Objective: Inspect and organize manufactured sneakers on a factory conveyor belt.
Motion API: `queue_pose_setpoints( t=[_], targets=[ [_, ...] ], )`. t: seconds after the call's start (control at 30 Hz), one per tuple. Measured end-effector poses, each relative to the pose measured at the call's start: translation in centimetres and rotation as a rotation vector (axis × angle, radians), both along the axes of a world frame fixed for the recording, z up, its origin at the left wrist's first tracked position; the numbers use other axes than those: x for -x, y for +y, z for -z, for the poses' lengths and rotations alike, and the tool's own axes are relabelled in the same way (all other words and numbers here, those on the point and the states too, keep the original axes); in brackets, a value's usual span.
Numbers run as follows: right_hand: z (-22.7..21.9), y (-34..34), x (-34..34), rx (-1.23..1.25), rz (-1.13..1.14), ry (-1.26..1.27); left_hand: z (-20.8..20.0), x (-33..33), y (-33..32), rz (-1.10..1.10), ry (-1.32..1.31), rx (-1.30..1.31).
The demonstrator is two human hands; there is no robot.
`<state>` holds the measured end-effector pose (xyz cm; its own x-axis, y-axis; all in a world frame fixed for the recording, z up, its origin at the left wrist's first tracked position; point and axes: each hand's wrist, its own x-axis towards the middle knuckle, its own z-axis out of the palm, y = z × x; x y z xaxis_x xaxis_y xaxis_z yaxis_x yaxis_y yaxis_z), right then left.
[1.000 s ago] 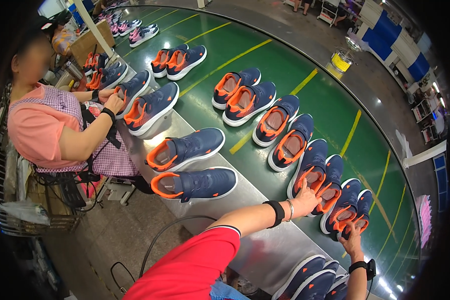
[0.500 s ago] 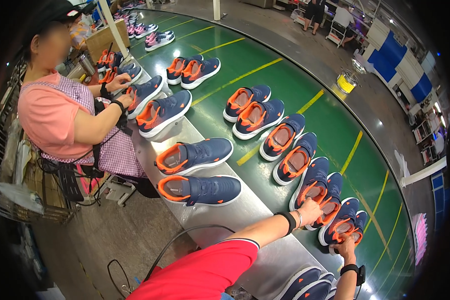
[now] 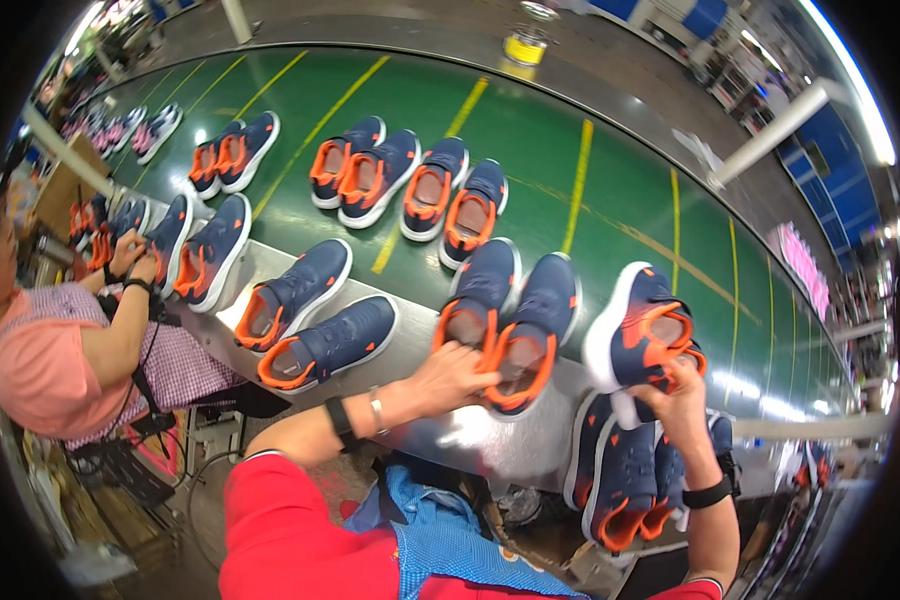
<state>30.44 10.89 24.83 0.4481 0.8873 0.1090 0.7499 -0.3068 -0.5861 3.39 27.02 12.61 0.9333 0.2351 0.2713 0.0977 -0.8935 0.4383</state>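
Observation:
My left hand (image 3: pixel 457 378) is closed at the heels of two navy sneakers with orange collars, the left sneaker (image 3: pixel 485 285) and the right sneaker (image 3: pixel 542 320). Their toes point away from me, and they lie across the near edge of the green belt. My right hand (image 3: pixel 678 395) grips another pair of navy sneakers (image 3: pixel 630 335) by the heel side. That pair is raised and tilted, white sole to the left, with its second shoe mostly hidden behind the first. Under it, several more navy sneakers (image 3: pixel 620 480) stand close together at the bench.
The green conveyor belt (image 3: pixel 530 135) carries more navy pairs and, far left, pink-trimmed shoes (image 3: pixel 155 133). A metal bench (image 3: pixel 420 330) runs along its near side, holding another navy pair (image 3: pixel 335 335). A co-worker (image 3: pixel 60 350) handles shoes at left. A white post (image 3: pixel 770 130) stands beyond the belt.
My view has swung to the right. The pair at my left hand has come nearer to the bench. My right hand has lifted its pair off the belt and tilted it.

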Motion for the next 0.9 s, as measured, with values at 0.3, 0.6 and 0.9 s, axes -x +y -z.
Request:
queue_pose_setpoints(
  t=[0.3, 0.6, 0.9],
  targets=[
    [5.4, -6.8, 13.1, 0.062, -0.081, 0.068, 2.6, 10.1, -5.6, 0.023, 0.307, -0.028],
    [11.6, -10.3, 16.1, 0.132, -0.185, 0.096, 2.5, 11.6, -8.3, -0.185, 0.497, -0.035],
    [12.9, -11.1, 16.0, 0.104, -0.208, 0.069, -1.9, 8.2, -12.4, -0.255, 0.165, 0.202]
  ],
)
